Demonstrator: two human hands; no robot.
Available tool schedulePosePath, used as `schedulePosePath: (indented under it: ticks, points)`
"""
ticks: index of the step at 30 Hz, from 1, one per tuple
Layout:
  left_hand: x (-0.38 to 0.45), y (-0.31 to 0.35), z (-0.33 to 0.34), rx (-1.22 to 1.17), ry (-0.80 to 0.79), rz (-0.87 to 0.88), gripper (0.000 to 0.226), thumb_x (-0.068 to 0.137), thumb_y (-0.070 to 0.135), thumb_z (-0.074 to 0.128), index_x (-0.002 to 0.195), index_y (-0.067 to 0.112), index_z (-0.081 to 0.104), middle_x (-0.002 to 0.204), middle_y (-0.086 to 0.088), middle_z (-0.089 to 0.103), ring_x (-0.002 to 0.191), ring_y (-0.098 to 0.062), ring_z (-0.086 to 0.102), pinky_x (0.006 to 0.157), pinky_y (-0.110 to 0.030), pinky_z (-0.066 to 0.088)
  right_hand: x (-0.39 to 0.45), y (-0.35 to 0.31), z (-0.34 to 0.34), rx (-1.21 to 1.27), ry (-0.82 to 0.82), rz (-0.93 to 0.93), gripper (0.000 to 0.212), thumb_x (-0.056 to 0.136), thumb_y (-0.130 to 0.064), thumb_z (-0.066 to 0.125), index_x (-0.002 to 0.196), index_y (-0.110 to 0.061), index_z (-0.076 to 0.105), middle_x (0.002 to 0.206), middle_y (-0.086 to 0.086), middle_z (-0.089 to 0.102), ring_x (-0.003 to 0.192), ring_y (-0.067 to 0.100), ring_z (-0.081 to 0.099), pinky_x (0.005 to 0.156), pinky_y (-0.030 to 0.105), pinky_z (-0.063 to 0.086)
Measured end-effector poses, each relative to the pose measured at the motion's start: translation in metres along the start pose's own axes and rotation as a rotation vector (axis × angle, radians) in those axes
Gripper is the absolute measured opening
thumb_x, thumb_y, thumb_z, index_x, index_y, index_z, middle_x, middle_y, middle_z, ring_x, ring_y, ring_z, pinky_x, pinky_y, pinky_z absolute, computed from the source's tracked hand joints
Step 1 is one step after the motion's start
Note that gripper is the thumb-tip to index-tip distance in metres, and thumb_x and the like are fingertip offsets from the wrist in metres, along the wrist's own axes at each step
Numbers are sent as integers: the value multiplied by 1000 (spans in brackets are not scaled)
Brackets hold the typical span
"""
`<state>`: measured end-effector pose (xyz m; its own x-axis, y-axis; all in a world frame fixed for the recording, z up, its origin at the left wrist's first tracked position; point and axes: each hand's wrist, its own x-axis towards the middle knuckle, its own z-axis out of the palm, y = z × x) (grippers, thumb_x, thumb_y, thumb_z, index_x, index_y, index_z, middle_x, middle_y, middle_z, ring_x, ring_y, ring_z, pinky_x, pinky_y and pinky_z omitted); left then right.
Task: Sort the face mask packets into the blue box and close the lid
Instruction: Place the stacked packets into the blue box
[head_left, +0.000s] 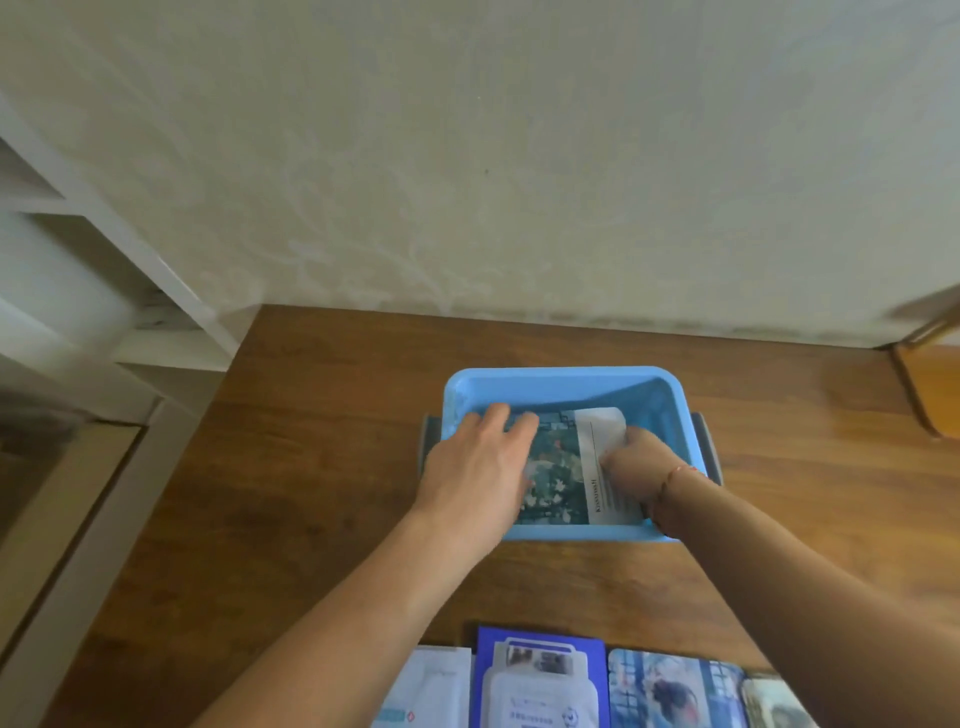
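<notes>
1. My left hand (480, 462) lies spread flat on the floral mask packet (558, 475) inside the blue box (563, 382); my right hand (636, 460) pinches its white edge.
2. Four packets (540, 680) wait on the desk (311, 467) nearer me than the box; no lid in sight.

The left edge of the floral packet (558, 467) is hidden under the left hand (480, 467) — four packets (540, 686) are cut off below.

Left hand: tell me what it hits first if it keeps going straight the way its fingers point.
Probably the far wall of the blue box. The left hand lies flat on the face mask packet, fingers pointing at that wall; depth is uncertain.
</notes>
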<state>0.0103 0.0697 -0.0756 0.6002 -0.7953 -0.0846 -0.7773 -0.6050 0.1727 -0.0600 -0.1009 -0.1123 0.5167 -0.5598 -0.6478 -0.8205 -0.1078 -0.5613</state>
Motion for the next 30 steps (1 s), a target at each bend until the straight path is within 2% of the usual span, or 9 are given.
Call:
schedulePosePath:
  ticks: [3,6,8,10,13,16,24,28,30]
  points:
    - [14,-4,12,-68,-128,138,66,88,32,71,145,22,40,151,-4,31,134,-25,36,99,-43,47,2,-4,-1,-107,-32,18,17,94,-10,40,102,-5,54,103,19,63,95,35,62,86,47,54]
    - [26,-6,18,-78,-226,125,69,84,32,75,145,26,42,151,-3,31,135,-26,34,103,-47,44,-7,-9,-9,-370,-49,-40,27,94,-15,50,118,-3,45,114,17,60,102,33,60,84,39,51]
    - [31,-6,19,-16,-244,145,70,83,28,76,145,27,42,149,-5,33,133,-27,34,101,-47,44,-16,-10,-15,-569,-31,-140,48,93,-19,58,131,-3,34,117,16,58,103,32,60,79,35,50]
    - [35,-7,19,39,-251,171,71,82,28,77,144,28,43,151,-5,32,133,-27,33,101,-46,44,-24,-10,-18,-711,4,-320,72,90,-18,65,145,-8,21,123,13,53,109,28,58,84,32,50]
    - [37,-8,20,100,-261,201,74,82,32,76,145,29,39,154,-5,26,135,-28,28,104,-44,40,-22,-14,-19,-935,-77,-610,88,82,-32,74,150,-23,20,149,6,26,139,26,29,109,40,38]
    - [39,-8,19,120,-309,196,81,80,31,78,148,31,33,153,-5,26,135,-28,29,106,-45,39,-5,-14,-17,-1145,-188,-672,103,75,-47,76,153,-29,11,159,0,8,146,27,11,113,47,33]
    - [44,-9,19,53,-392,164,89,78,28,81,150,32,28,150,-2,31,135,-25,32,104,-45,44,14,-4,-11,-1092,-228,-694,110,72,-41,80,153,-25,7,155,1,17,141,28,24,112,46,35]
    - [38,-8,9,41,-412,165,93,79,31,80,153,28,23,159,-3,20,145,-23,19,115,-42,32,5,-8,-19,-1032,-233,-710,111,73,-41,80,154,-23,6,158,3,13,145,26,17,118,41,24]
    - [32,-5,-5,23,-367,184,87,84,34,75,154,26,25,162,-2,15,149,-21,12,119,-40,24,-13,-10,-38,-927,-172,-734,102,79,-40,76,155,-21,10,161,1,13,147,22,15,118,35,19]
